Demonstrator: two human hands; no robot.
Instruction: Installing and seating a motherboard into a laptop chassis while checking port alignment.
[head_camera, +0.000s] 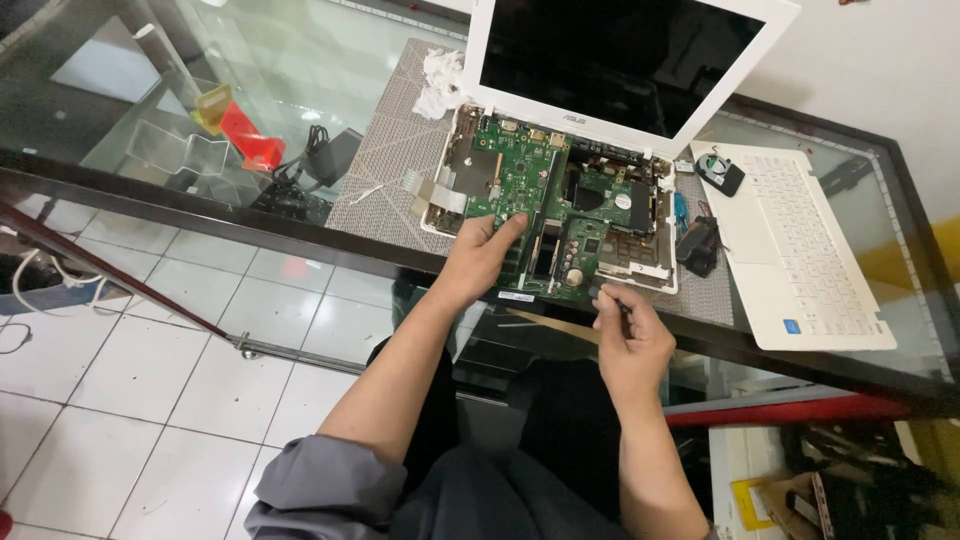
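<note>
Green motherboard (540, 205) exposed in the opened white laptop base (445, 200), lying flat, screen hinged up at 12 o'clock. Near edge at 6 o'clock overhangs the bench (800, 350) rim. Black chips, round coin cell near its 5 o'clock corner.

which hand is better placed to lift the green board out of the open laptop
Left, probably. The left hand already grips the near edge of the green board, thumb on top. The right hand is off the board and pinches a thin dark tool.
</note>
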